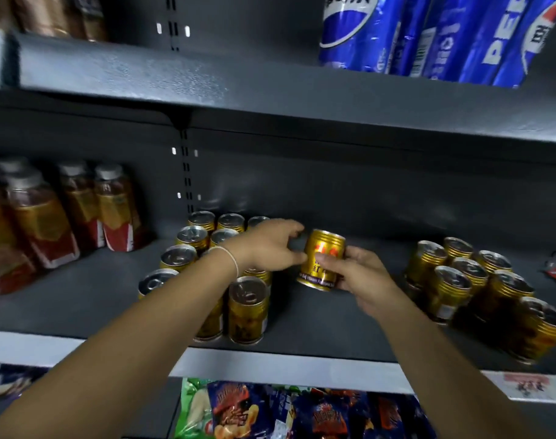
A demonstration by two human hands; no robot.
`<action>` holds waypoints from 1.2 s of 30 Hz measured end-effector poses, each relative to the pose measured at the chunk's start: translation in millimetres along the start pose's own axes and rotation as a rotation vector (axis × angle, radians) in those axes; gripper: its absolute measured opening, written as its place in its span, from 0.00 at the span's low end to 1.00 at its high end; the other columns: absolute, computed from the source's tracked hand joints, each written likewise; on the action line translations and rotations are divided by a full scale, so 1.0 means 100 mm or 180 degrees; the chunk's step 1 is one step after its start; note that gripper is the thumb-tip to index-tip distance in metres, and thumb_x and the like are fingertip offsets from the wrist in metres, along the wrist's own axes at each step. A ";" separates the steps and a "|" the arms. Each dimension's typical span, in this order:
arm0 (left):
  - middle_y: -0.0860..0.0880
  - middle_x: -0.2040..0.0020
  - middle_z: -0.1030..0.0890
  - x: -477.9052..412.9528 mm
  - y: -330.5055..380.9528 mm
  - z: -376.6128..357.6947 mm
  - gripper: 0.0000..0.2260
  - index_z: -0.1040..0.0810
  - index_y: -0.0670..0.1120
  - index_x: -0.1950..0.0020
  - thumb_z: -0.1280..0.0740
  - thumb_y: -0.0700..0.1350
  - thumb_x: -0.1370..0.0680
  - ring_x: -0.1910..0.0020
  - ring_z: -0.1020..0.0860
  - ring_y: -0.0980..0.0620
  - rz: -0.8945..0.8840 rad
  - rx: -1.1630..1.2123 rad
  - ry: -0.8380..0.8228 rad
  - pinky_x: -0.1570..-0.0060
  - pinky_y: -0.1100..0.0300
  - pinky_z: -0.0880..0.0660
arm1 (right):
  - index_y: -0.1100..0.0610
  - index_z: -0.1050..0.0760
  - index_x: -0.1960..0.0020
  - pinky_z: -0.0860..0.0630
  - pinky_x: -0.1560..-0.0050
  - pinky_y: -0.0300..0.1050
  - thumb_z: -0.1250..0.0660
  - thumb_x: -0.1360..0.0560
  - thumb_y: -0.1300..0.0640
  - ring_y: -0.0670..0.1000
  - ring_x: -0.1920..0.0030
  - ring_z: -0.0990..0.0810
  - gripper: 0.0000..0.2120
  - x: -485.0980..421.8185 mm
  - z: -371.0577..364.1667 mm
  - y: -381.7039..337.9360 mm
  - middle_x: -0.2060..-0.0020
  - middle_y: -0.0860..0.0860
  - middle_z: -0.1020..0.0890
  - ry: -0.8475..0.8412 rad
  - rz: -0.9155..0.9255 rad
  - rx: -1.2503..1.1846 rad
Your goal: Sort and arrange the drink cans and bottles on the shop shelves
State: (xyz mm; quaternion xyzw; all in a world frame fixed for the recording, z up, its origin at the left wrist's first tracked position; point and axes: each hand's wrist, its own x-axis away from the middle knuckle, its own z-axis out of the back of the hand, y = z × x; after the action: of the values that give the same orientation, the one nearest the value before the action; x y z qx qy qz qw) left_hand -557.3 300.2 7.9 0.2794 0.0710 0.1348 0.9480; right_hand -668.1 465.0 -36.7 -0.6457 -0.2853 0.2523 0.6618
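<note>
Roughly mid-frame, the gold can (322, 259) hangs over the shelf (317, 324), nearly upright, with its top tipped right. The right hand (362, 277) pinches its lower side, thumb in front. The left hand (270, 245) curls against its upper left, though whether it grips is unclear. The left cans (188, 258) stand close by, and the right cans (460, 280) stand farther off.

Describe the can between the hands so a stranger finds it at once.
On the middle dark shelf stand two groups of gold cans. In the gap between them, the right hand grips one gold can, left hand beside. Only it is lifted and tilted.
</note>
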 end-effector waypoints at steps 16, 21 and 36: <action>0.43 0.21 0.42 -0.24 -0.67 -0.09 0.29 0.44 0.43 0.21 0.51 0.58 0.16 0.22 0.46 0.45 0.0371 -0.1391 0.0059 0.23 0.50 0.50 | 0.41 0.29 0.47 0.22 0.39 0.53 0.21 0.37 0.56 0.44 0.48 0.17 0.25 -0.84 -0.41 0.79 0.50 0.43 0.16 0.0441 0.0526 0.0906; 0.45 0.19 0.47 -0.26 -0.69 -0.11 0.27 0.49 0.47 0.19 0.52 0.57 0.16 0.21 0.50 0.45 0.0309 -0.1532 -0.0004 0.23 0.49 0.52 | 0.38 0.30 0.47 0.23 0.38 0.58 0.23 0.34 0.53 0.50 0.44 0.18 0.23 -1.04 -0.40 0.83 0.46 0.46 0.18 0.0488 0.0540 0.1198; 0.47 0.19 0.50 -0.27 -0.71 -0.13 0.26 0.50 0.50 0.19 0.53 0.56 0.16 0.20 0.55 0.46 0.0313 -0.1594 -0.0066 0.23 0.47 0.55 | 0.57 0.30 0.31 0.25 0.37 0.56 0.26 0.26 0.57 0.59 0.41 0.22 0.26 -1.21 -0.52 0.69 0.40 0.58 0.23 0.0769 0.0672 0.2090</action>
State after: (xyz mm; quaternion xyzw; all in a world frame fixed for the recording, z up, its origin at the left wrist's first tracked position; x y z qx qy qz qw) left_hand -570.9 241.7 -40.5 0.0404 0.0121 0.1913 0.9806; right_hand -714.9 346.1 -111.7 -0.4498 -0.0406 0.3193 0.8331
